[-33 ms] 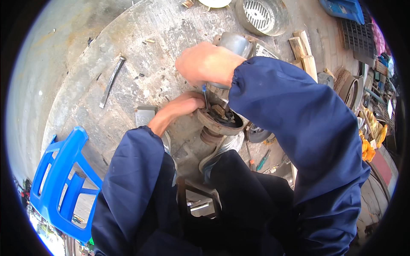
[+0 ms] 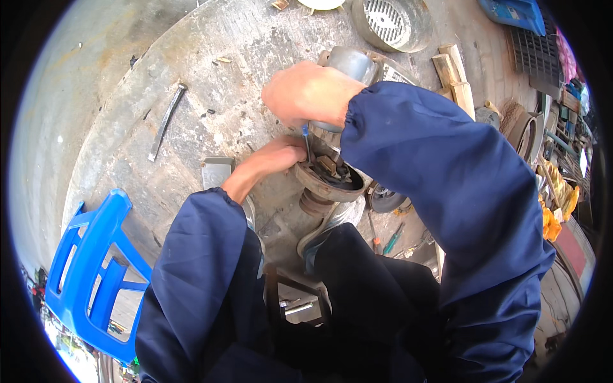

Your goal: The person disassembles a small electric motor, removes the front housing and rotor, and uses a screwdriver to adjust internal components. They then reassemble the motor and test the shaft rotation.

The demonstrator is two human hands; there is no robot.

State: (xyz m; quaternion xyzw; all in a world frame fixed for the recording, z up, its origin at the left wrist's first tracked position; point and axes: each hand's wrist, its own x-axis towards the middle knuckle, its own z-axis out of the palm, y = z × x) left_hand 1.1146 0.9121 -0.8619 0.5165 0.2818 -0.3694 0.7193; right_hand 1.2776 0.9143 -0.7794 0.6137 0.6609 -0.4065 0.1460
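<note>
Gaping open, the round metal housing [image 2: 326, 190] looks grimy.

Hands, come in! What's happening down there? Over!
Left hand at round rusty metal housing. Right hand near grey metal cylinder, grip hidden. Navy cloth right sleeve partly blocking view.

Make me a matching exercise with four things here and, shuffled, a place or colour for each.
1. left hand
2. plastic chair
3. slotted round pan
4. metal bar

A. near the top edge
B. at the rim of the open housing
C. lying at upper left
D. blue

Right pairs: 1-B, 2-D, 3-A, 4-C.
</note>
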